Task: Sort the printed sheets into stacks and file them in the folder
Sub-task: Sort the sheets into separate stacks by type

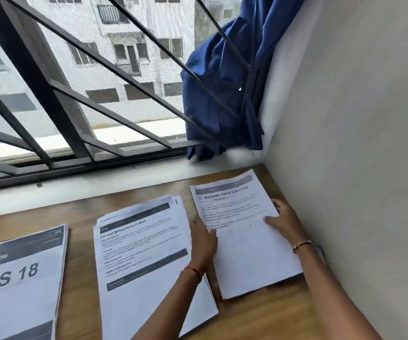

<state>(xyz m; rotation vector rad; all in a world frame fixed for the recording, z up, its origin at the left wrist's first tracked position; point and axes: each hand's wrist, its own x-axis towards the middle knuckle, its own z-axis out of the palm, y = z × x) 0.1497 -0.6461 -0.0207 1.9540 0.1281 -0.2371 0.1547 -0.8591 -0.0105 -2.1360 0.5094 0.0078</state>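
Note:
Three stacks of printed sheets lie on a wooden table [259,315]. The right stack [244,246], headed "Bedside Table Cleaning", sits by the wall. My left hand [203,241] rests flat against its left edge, fingers together, and partly covers the middle stack. My right hand [284,219] presses on its right edge with fingers spread on the top sheet. The middle stack [144,253] shows text and dark bars. The left stack [19,278] reads "WS 18" and runs off the frame. No folder is in view.
A barred window [75,94] with a white sill [87,187] runs along the table's far edge. A blue curtain [222,94] hangs bunched in the corner. A pale wall [357,143] bounds the table on the right.

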